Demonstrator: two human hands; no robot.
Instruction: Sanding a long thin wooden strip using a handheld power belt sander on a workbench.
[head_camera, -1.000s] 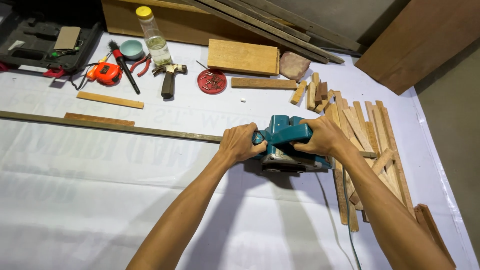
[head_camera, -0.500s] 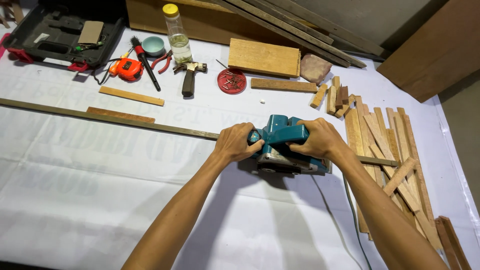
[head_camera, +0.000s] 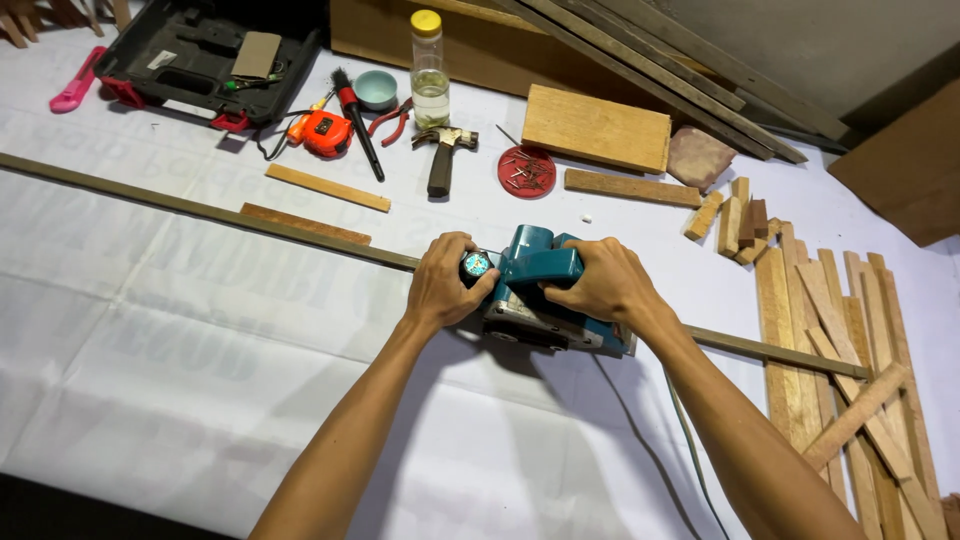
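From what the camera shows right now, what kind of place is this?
Probably a small woodworking workspace. Both hands, left hand and right hand, grip a teal electric planer on a long wooden strip; cut wood slats and a hammer lie nearby.

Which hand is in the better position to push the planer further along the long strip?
Right, probably. The right hand wraps the main handle of the teal planer from behind. The left hand only holds the front knob, nearer the unplaned part of the long wooden strip, so it mainly guides.
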